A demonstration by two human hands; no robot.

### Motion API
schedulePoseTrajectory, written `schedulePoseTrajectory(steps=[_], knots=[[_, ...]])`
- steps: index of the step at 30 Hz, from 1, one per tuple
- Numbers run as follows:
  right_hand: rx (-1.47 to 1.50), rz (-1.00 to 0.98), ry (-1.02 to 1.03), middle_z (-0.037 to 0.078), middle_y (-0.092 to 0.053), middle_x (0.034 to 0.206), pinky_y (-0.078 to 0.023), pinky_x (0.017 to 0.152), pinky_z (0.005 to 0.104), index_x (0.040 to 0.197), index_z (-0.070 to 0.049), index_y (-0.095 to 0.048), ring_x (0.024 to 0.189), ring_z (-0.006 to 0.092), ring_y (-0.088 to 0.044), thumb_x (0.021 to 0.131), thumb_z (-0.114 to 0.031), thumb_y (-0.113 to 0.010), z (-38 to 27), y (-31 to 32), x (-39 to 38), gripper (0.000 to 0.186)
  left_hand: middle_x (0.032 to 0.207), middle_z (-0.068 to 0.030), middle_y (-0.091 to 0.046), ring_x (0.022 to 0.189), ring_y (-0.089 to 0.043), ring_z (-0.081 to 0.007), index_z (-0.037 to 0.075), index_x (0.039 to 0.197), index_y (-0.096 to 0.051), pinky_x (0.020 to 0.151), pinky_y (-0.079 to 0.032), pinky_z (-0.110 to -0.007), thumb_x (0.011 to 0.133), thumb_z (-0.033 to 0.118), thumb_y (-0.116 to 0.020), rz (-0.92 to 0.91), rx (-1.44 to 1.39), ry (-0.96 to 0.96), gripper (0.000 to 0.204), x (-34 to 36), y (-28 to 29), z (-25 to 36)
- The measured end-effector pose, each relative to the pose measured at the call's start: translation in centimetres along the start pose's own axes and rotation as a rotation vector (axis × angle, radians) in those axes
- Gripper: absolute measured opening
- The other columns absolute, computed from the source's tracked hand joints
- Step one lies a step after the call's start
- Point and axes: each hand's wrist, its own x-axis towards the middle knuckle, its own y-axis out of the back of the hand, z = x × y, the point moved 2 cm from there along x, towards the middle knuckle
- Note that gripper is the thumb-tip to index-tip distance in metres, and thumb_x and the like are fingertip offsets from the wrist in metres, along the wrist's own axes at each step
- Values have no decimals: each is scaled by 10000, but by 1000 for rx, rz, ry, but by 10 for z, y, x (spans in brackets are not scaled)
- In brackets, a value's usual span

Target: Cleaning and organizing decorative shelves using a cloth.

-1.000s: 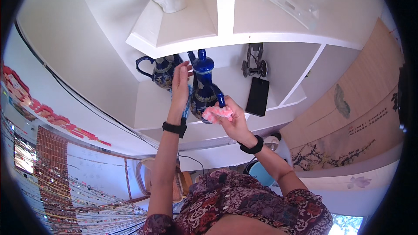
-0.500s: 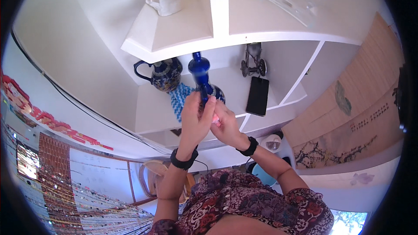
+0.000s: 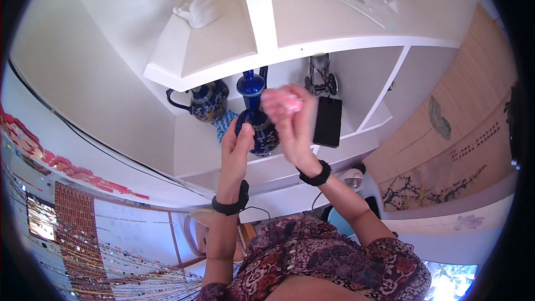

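Note:
A tall dark-blue ewer (image 3: pixel 266 138) with a patterned belly and slim neck stands on the white shelf, or just above it; I cannot tell which. My left hand (image 3: pixel 236 149) is closed around its curved handle, on the near left side. Bunched in my right hand (image 3: pixel 296 136) is a pink and white cloth (image 3: pixel 280 103), slightly blurred, held up beside the ewer's neck. Whether the cloth touches the ewer is unclear. Farther left sits a second blue patterned jug (image 3: pixel 209 102) with a handle. A blue and white zigzag cloth (image 3: pixel 225 126) lies between the two vessels, partly hidden.
A black phone (image 3: pixel 327 122) lies right of my right hand, with a dark metal model vehicle (image 3: pixel 321 81) behind it. An upper white shelf edge (image 3: pixel 217 66) overhangs the vessels. It carries a white swan figurine (image 3: pixel 199 11) and a clear plastic piece (image 3: pixel 356 3).
My hands, close together before, have come apart. The left now grips the ewer's handle, while the right has lifted the pink cloth up beside the neck. The ewer has turned, showing its spout behind.

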Motion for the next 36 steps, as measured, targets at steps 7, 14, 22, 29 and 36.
schedulePoseTrajectory(steps=[7, 14, 22, 29, 36], knots=[[-408, -430, 217, 286, -345, 1330, -308, 1033, 452, 1305, 62, -338, 1220, 432, -371, 814, -52, -535, -3, -19, -24, 542, 611, 77, -363, 535, -304, -14, -3, 1037, -514, 476, -239, -188, 947, 273, -493, 38, -41, -98, 291, -1, 5, -4], [-44, -306, -489, 170, -548, 861, -497, 652, 384, 1298, -19, -306, 708, 266, -596, 909, -26, -432, -9, -3, 9, 409, 746, 69, -459, 630, -379, -6, 1, 1056, -528, 536, -286, -163, 931, 247, -523, 21, 55, -102, 276, -12, -3, -11], [-382, -346, 227, 257, -384, 1278, -370, 960, 461, 1305, -29, -384, 1133, 423, -441, 867, -62, -532, -4, -19, -27, 463, 733, 68, -453, 619, -361, 2, -5, 1072, -516, 526, -272, -158, 934, 189, -502, 7, -85, -120, 239, -8, 1, -10], [-360, -345, 91, 223, -478, 1103, -439, 847, 431, 1259, -16, -412, 1000, 387, -512, 907, -53, -428, 7, 1, -15, 355, 737, 61, -455, 630, -370, -5, -10, 1067, -518, 531, -279, -162, 929, 189, -510, 98, -85, -71, 243, -13, -2, -12], [22, -283, -114, 218, -427, 1112, -480, 763, 334, 1303, 31, -340, 922, 266, -526, 888, -8, -431, -15, -17, -4, 427, 747, 58, -473, 631, -380, -7, -11, 1066, -530, 522, -295, -173, 931, 217, -521, 62, 11, -118, 265, -15, -5, -16]])
